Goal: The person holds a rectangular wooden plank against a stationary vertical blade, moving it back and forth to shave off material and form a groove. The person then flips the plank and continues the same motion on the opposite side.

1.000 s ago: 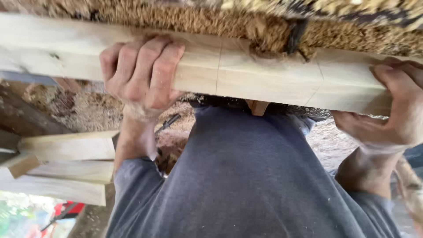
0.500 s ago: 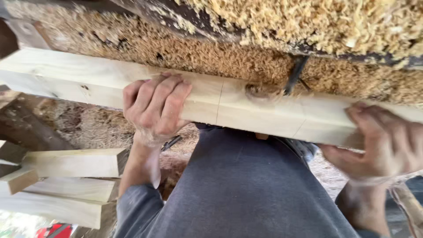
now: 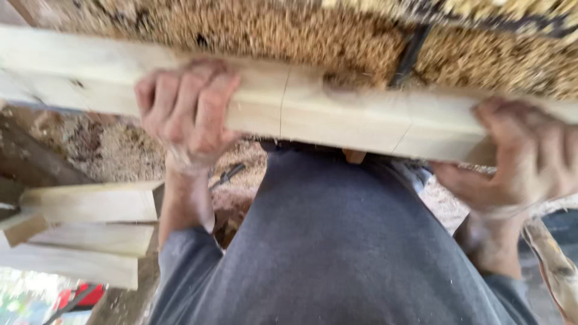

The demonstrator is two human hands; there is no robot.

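Overhead, both hands [image 3: 188, 114] [image 3: 524, 159] clasp the pale beam's [image 3: 337, 117] edges.

Landmark: pale wooden beam [image 3: 337, 117]. Above it, blocked throughout by a sawdust-covered mass [image 3: 289, 36] pressed against the top edge, with a dark strap [image 3: 408, 53] crossing. Along its front face, open between left hand [image 3: 186, 114] and right hand [image 3: 530, 159]. Below it, filled by grey-clad torso [image 3: 337, 241]. Below left, hemmed by stacked timber offcuts [image 3: 90, 232]; narrow gap beside the forearm only.
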